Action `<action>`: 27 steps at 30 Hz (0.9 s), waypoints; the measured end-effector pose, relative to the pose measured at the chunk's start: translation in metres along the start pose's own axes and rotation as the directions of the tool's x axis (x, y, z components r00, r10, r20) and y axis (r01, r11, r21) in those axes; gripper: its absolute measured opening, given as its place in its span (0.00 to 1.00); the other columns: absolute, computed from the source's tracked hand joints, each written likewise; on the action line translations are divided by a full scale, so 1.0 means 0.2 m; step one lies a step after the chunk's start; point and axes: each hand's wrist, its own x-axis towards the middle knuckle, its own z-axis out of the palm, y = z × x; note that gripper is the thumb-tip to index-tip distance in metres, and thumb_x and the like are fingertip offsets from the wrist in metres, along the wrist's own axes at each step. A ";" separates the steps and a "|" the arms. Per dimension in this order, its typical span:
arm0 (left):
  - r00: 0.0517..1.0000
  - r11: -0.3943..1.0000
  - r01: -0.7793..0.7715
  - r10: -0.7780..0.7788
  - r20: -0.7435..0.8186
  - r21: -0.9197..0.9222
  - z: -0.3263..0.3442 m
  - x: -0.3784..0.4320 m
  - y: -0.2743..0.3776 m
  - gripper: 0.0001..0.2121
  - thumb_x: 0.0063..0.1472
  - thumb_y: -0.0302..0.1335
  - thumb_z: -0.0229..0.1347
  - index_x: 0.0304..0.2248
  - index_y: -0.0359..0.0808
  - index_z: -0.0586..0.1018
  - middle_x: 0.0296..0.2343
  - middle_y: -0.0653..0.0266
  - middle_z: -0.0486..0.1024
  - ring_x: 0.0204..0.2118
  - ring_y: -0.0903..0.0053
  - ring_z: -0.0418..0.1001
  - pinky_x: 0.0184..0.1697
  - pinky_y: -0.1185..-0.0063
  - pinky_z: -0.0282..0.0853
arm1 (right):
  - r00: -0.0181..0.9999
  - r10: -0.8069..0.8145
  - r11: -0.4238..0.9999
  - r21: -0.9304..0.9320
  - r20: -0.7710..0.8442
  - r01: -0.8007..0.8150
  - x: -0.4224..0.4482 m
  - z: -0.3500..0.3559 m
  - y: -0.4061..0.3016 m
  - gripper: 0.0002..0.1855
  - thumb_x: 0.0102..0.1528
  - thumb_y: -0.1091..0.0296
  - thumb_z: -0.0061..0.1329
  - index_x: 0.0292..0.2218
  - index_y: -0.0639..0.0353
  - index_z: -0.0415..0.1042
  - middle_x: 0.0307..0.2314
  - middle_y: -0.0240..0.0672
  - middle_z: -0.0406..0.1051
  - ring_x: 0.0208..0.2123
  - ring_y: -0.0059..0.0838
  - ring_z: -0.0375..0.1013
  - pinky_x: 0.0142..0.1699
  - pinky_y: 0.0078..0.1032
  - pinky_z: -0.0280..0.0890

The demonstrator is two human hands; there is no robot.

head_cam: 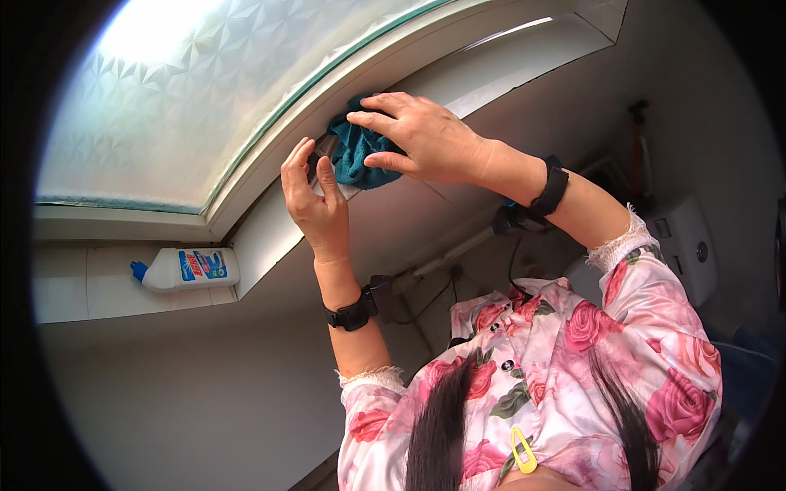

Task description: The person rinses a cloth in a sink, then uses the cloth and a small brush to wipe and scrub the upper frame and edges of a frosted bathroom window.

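Observation:
A bunched teal cloth (362,156) lies on the white window sill, up against the frame. My right hand (427,138) is over its right side, fingers and thumb bent around the fabric. To the left of the cloth, my left hand (316,199) is raised with curved fingers and the thumb apart, holding nothing that I can see. Something pale and partly clear shows between that hand and the cloth; its kind cannot be made out. The window frame (270,150) runs diagonally behind both hands, around a patterned frosted glass pane (184,110).
A white cleaner bottle (196,270) with a blue cap lies on its side on the tiled ledge (58,288) at left. Below the sill (552,55) the wall drops away. A white toilet cistern (684,251) stands at right. Black straps with small devices sit on both forearms.

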 end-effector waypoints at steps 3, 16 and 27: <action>0.999 0.964 -0.030 0.022 0.033 0.263 -0.03 0.00 -0.12 0.12 0.56 0.24 0.59 0.41 0.34 0.77 0.40 0.59 0.75 0.41 0.62 0.73 0.45 0.71 0.68 | 0.982 -0.185 0.971 -0.156 -0.022 0.179 0.00 0.02 0.01 0.31 0.50 0.46 0.57 0.50 0.52 0.70 0.50 0.36 0.66 0.57 0.41 0.60 0.53 0.42 0.62; 0.979 0.750 0.045 -0.165 0.121 0.659 -0.62 -0.25 -0.59 0.18 0.51 0.18 0.59 0.44 0.37 0.77 0.42 0.64 0.76 0.46 0.66 0.71 0.50 0.72 0.69 | 0.999 0.043 0.973 -0.228 0.015 -0.039 -0.23 -0.29 0.06 0.19 0.45 0.71 0.60 0.40 0.54 0.72 0.40 0.32 0.72 0.48 0.35 0.67 0.51 0.32 0.62; 0.967 0.692 -0.087 -0.114 0.228 0.716 -0.45 -0.27 -0.50 0.11 0.50 0.30 0.62 0.36 0.42 0.82 0.33 0.70 0.76 0.41 0.68 0.69 0.44 0.72 0.67 | 0.994 0.081 0.914 -0.402 0.069 -0.046 -0.21 -0.08 -0.21 0.21 0.49 0.60 0.57 0.45 0.53 0.73 0.44 0.31 0.71 0.52 0.37 0.64 0.52 0.36 0.59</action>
